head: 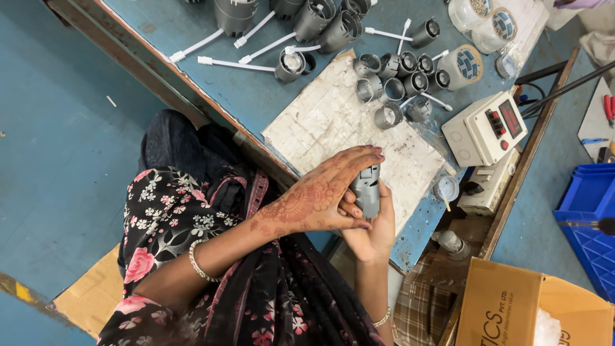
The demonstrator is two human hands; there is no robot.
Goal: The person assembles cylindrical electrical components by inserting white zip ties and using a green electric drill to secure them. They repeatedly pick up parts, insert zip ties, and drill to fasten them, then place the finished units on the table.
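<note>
Floral black cloth (pixel 192 256) over the lap fills the lower left of the frame, nearest the camera. Above it, at frame centre, a small grey cylindrical housing (pixel 367 191) is held between both hands. The fingers of the left hand (pixel 317 198), patterned with henna, are curled over its upper end from the left, and the right hand (pixel 375 227) is closed under and behind it from below, so the part is gripped on 2 sides. Its long axis runs roughly up and down in the frame, and the left hand appears to lie on top. Whether every fingertip touches the part cannot be told.

The housing is held just over the near edge of a worn white pad (pixel 333 122), laid on the blue workbench (pixel 256 96). Further up, a cluster of similar grey housings (pixel 397 83) is seen, and at the upper left larger dark housings with white leads (pixel 282 32). To the right, a white meter box with a red display (pixel 487 128) is placed; a brown cardboard carton (pixel 506 307) sits at the lower right, and a blue crate (pixel 592 211) at the right edge.
</note>
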